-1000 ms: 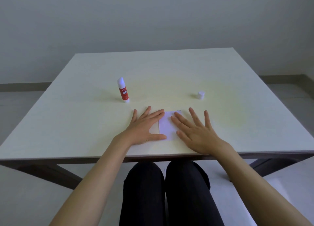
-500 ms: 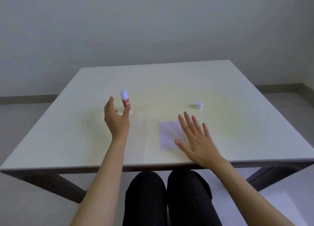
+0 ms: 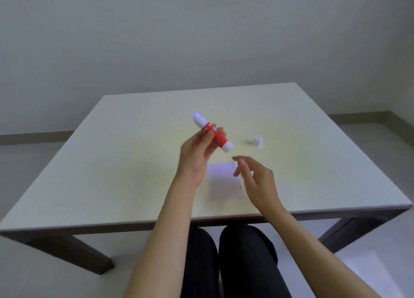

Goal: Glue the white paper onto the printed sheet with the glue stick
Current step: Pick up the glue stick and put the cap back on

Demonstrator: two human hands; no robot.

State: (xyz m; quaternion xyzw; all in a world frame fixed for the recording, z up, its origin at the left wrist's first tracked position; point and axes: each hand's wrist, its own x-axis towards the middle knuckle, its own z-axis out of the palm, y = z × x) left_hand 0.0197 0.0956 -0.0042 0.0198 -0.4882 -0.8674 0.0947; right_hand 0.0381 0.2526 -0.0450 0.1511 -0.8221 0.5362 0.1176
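Note:
My left hand [image 3: 197,149] holds the red and white glue stick [image 3: 220,139] tilted in the air above the table, its uncapped white tip pointing up and left. The white paper [image 3: 223,182] lies flat on the table below, with a thin dark edge of the printed sheet showing along its right side. My right hand [image 3: 255,179] hovers over the paper's right edge, fingers apart and holding nothing. The small white cap [image 3: 258,141] stands on the table to the right of the glue stick.
The pale square table [image 3: 112,174] carries only these items. Its front edge runs just above my dark-trousered knees [image 3: 224,259]. A plain wall rises behind the table.
My left hand left the paper, reached the glue stick standing at the left and lifted it toward the middle. My right hand rose off the paper. The camera tilted up.

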